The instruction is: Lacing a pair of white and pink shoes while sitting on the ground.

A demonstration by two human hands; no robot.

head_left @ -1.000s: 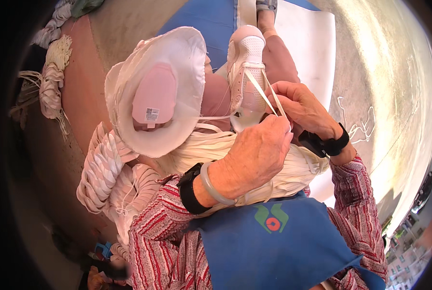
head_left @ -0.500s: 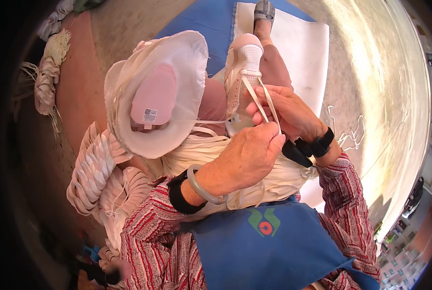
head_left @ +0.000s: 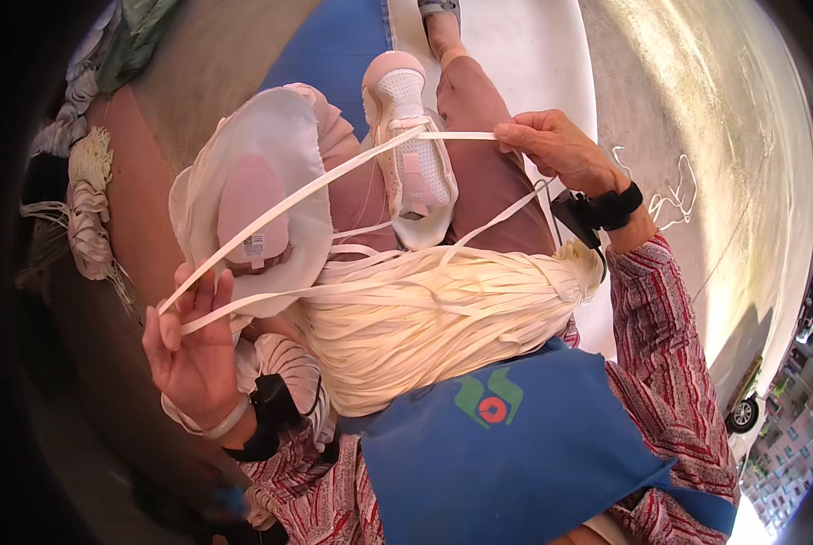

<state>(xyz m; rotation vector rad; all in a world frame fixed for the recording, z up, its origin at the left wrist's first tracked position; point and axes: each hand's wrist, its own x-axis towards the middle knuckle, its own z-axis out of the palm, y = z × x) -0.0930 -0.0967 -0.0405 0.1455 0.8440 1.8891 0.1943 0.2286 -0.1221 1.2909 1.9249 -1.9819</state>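
Note:
A thick bundle of cream flat strips (head_left: 424,318) lies across my lap, above a blue apron (head_left: 506,463). My left hand (head_left: 193,350) is raised at the lower left and pinches two cream strips (head_left: 306,195) that run taut up to the right. My right hand (head_left: 556,150) at the upper right pinches the far end of one strip. The strip passes over a white sun hat (head_left: 252,209) and a pale pink shoe (head_left: 411,154) on my crossed leg. Both wrists wear black bands.
More bundles of cream strips (head_left: 84,204) lie on the brown ground at the left. A blue mat (head_left: 338,45) and a white sheet (head_left: 524,54) lie beyond my feet. Loose strip pieces (head_left: 674,186) lie on the pale concrete at the right.
My hands were close together over the bundle. They have drawn apart, the left down to the left and the right up, pulling strips out taut between them.

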